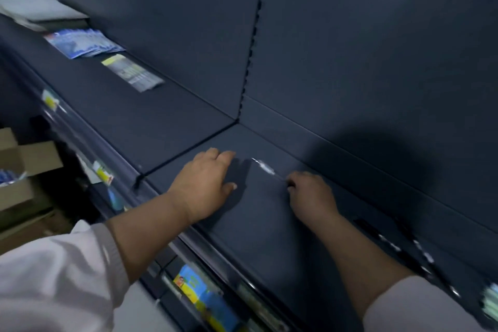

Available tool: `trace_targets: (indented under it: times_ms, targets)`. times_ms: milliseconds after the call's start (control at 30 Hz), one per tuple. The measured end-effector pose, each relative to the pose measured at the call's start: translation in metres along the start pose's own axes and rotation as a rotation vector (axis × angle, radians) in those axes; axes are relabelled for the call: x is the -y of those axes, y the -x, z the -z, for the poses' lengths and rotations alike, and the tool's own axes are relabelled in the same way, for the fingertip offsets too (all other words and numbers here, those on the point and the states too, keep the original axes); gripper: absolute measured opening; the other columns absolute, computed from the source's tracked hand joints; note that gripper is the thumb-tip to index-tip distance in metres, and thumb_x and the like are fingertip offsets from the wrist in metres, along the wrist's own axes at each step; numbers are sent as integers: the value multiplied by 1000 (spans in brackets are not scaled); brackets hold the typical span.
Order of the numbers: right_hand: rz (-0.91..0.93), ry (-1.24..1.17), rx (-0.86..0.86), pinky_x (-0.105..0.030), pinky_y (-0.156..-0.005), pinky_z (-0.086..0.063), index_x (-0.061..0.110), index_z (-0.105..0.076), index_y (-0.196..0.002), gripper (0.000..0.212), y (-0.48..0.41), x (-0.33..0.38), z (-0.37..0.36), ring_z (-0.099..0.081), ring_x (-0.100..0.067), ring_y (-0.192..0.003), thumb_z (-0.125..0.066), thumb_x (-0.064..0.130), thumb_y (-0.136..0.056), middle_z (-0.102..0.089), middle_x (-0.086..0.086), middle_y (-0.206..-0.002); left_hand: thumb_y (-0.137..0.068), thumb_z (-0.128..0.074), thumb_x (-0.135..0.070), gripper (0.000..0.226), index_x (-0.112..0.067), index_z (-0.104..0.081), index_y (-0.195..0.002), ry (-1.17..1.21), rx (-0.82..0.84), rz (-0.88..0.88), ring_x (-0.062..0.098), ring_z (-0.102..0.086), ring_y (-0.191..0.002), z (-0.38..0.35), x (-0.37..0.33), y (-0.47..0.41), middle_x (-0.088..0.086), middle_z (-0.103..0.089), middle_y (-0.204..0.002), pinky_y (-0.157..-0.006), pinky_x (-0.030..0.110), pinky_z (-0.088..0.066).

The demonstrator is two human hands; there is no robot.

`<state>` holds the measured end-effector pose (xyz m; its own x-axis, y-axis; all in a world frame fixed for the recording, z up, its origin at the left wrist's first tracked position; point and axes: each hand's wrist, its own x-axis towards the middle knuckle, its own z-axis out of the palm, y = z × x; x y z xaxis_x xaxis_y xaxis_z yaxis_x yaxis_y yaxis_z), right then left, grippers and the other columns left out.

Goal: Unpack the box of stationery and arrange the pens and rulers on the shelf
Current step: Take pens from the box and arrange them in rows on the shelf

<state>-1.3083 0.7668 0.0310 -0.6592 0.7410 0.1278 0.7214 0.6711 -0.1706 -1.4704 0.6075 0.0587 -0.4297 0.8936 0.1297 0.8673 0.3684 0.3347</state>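
Sleeves: your white cuffs fill the lower corners of the frame.
Left hand: flat, fingers spread, palm down on the dark shelf at centre, grasping nothing.
Right hand: fingers pinched on the end of a slim pen lying on the shelf just right of centre.
Upper left: blue packets on the shelf.
Far left: cardboard box, blurred.
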Motion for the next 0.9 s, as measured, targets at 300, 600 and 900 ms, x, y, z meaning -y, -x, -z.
trace_targets:
  times_ms: [300, 600, 900]
  targets:
    - [-235, 247, 17, -31, -72, -32, 15, -58, -105, 20, -46, 37, -24, -51, -26, -101, -47, 9, -89, -55, -8, -110, -93, -53, -40, 62, -22, -28, -146, -58, 50, -66, 23, -43, -120, 24, 101, -15, 2, -43, -130, -100, 35, -39]
    - [128, 56, -67, -41, -95, -37, 12, -57, -127, 37, -76, 145, -17, -50, -31, -112, -55, 22, -92, -56, -11, -125, -94, -47, -43, 58, -23, -28, -146, -148, -14, -51, 24, -44, -118, 48, 152, -20, 2, -45, -128, -97, 33, -38]
    - [595, 15, 81, -42, -119, 0, 24, -21, -151, 61, -122, 298, -24, -7, -20, -147, -31, 52, -98, -16, -1, -159, -86, -59, -39, 55, -17, -46, -135, -366, -136, 315, 33, -51, -114, 108, 254, 29, 8, -53, -124, -92, 42, -43]
